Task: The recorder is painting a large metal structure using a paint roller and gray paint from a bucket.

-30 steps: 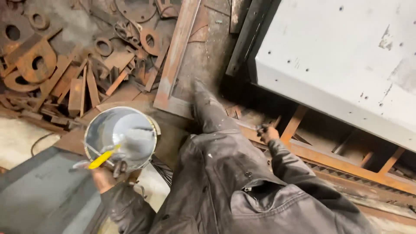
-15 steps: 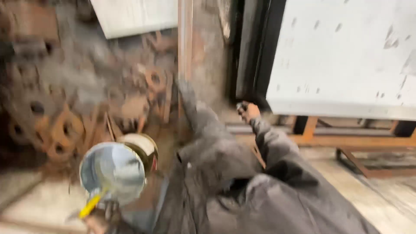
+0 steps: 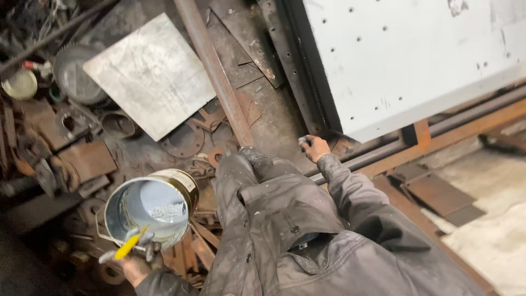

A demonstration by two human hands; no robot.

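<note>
Left hand [image 3: 137,262] is clenched on round grey metal paint can [image 3: 148,211] and yellow-handled brush [image 3: 127,246]; can judged heavy, sloshy, best held at rim.

Right hand [image 3: 315,148] is closed around something small and unclear.

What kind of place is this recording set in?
Likely a metal workshop: rusty scrap covers the floor, a steel plate lies on it, and a white panel rests on a rusty frame.

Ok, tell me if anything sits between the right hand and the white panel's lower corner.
Nothing visible does. The right hand is right beside the white panel corner, over the dark frame edge; whether it touches can't be told.
</note>
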